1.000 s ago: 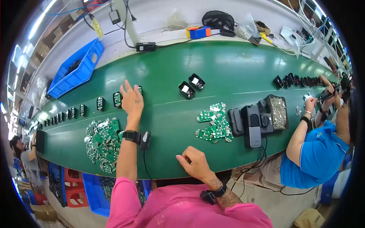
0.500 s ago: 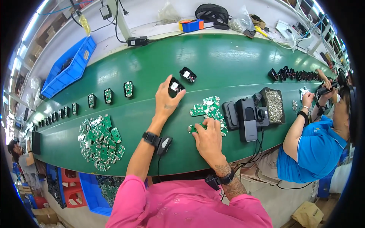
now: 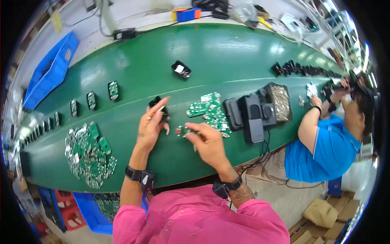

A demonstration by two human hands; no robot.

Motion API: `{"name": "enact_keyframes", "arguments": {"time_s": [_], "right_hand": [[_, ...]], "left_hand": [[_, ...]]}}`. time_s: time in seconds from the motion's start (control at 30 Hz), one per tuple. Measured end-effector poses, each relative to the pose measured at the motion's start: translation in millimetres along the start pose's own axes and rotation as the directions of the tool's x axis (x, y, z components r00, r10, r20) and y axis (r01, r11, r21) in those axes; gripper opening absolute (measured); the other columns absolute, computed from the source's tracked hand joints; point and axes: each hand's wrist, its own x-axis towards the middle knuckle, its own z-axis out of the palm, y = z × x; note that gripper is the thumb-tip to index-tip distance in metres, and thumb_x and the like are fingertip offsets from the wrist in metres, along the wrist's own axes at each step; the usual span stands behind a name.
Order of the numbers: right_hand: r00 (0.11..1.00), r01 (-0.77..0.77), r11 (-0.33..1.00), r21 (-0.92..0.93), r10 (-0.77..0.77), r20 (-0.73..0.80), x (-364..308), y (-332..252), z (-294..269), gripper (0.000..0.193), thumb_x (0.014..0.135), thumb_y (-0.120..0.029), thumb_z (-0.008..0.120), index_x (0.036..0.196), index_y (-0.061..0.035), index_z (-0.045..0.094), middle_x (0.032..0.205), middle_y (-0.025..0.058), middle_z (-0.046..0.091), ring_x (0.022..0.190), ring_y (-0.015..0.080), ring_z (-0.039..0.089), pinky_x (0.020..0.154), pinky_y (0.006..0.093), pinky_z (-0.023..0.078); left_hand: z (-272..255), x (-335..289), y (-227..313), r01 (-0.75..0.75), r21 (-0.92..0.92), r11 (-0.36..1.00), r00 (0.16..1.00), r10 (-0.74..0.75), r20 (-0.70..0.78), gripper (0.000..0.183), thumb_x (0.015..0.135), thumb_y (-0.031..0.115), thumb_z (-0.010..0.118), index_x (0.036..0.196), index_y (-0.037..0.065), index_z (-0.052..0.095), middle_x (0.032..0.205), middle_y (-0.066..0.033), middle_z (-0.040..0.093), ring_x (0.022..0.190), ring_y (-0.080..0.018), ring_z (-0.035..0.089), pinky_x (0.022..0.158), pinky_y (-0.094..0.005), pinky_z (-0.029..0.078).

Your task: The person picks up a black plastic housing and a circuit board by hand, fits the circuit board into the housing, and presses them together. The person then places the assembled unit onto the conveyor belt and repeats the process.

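My left hand has its fingers around a small black plastic housing, which is partly hidden behind them. Just to its right, my right hand pinches a green circuit board between thumb and fingers. A small pile of similar green boards lies beyond my right hand. Farther back on the green table rests another black housing with a white patch and wires inside. To the left is a larger heap of green boards.
Black housings with boards form a row toward the far left. Dark grey devices and a tray of small metal parts stand at the right. A blue bin sits back left. A co-worker in blue works at the right.
My left hand has drawn the black housing nearer. My right hand has lifted a circuit board off the small pile and brought it left toward the housing. The whole view has shifted slightly.
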Motion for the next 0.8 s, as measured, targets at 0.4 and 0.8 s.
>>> {"name": "enact_keyframes", "arguments": {"time_s": [0.4, 0.8], "right_hand": [[0.996, -0.083, 0.921, 0.38, 0.06, 0.073, 12.8, -8.0, 12.8, 0.021, 0.09, 0.004, 0.066, 0.11, 0.0024, 0.06, 0.091, 0.006, 0.065, 0.072, 0.0098, 0.063, 0.062, 0.0235, 0.053], [0.992, -0.126, 0.911, 0.392, 0.127, 0.022, 29.1, 2.2, 15.0, 0.021, 0.092, 0.003, 0.065, 0.112, 0.0029, 0.06, 0.088, 0.0037, 0.062, 0.07, 0.0083, 0.06, 0.057, 0.0221, 0.05]], "left_hand": [[14.5, -5.4, -17.6, -0.299, 0.758, 0.58, 0.948, 0.274, 0.164, 0.033, 0.092, 0.009, 0.066, 0.123, 0.019, 0.071, 0.125, -0.0179, 0.047, 0.097, -0.0287, 0.062, 0.087, -0.0391, 0.053], [14.8, -5.1, -13.7, -0.336, 0.739, 0.584, 0.941, 0.244, 0.235, 0.041, 0.083, 0.0, 0.064, 0.12, 0.016, 0.073, 0.122, -0.017, 0.055, 0.108, -0.0316, 0.06, 0.092, -0.0402, 0.051]]}}
